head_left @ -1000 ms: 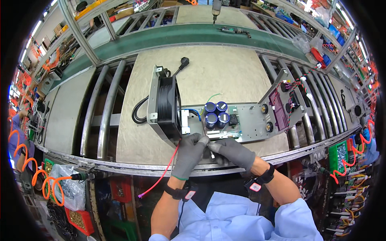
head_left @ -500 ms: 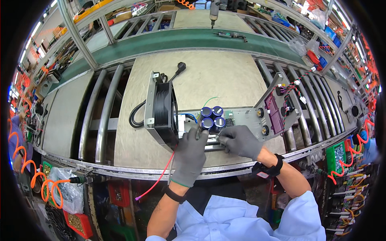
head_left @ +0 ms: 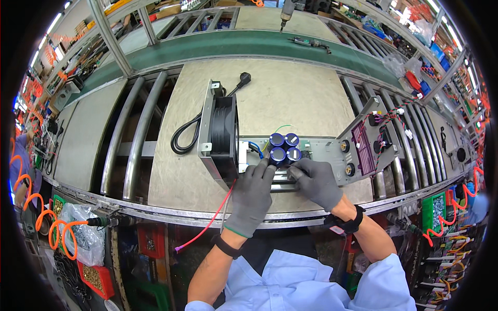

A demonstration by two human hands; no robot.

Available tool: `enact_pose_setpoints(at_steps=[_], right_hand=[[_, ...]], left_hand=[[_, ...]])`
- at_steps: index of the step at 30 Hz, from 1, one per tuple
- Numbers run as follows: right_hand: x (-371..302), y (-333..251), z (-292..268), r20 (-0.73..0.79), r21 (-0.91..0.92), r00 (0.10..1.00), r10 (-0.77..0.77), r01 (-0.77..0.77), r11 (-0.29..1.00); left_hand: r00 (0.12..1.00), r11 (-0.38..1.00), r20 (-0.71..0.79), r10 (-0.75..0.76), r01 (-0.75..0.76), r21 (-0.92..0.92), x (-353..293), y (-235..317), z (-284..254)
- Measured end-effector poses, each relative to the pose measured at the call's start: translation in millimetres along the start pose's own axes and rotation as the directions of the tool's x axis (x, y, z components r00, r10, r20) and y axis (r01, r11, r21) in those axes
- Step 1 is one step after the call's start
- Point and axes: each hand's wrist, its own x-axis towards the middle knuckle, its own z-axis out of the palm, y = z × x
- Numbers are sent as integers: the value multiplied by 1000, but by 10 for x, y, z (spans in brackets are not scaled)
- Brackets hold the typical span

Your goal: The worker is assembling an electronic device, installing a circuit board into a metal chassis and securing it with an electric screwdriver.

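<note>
An open grey metal chassis (head_left: 326, 147) lies across the pale work board, with a black fan (head_left: 224, 132) upright at its left end. Four dark blue capacitors (head_left: 278, 155) stand on a circuit board (head_left: 306, 154) in its middle. In a grey glove, my left hand (head_left: 250, 194) is closed at the board's front left edge, its fingertips beside the capacitors. My right hand (head_left: 319, 185), gloved alike, pinches at the front right edge, just below the capacitors. A silvery metal part (head_left: 282, 179) shows between the hands. The undersides of my fingers are hidden.
Metal rollers (head_left: 136, 135) flank the work board (head_left: 290, 88). A black power cord (head_left: 182, 147) loops behind the fan; a pink-red wire (head_left: 207, 226) hangs over the front rail. A screwdriver (head_left: 285, 15) hangs above the green belt. A red bin (head_left: 98, 280) holds small hardware.
The whole view has shifted slightly, carrying the chassis a little rightward in the picture. My fingertips sit a bit closer to the capacitors; both hands stay at the board's front edge.
</note>
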Motion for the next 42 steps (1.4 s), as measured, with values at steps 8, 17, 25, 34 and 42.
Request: enact_pose_setpoints(at_steps=[8,17,25,34,42], right_hand=[[-92,51,79,-49,-11,999,10,-10,1000],[-190,76,220,-163,-158,968,-193,167,973],[-215,158,284,-188,-293,936,-299,237,926],[-196,31,204,-159,-363,925,-345,270,892],[453,-458,-268,-115,-548,840,-531,392,739]], left_hand=[[1000,998,4,25,-25,60,-20,-24,29],[1000,998,12,15,-15,69,-35,-15,16],[999,999,48,-7,5,46,-38,-20,-9],[995,991,103,5,-19,130,-57,-8,-4],[1000,971,-1,27,-26,237,-7,111,-10]])
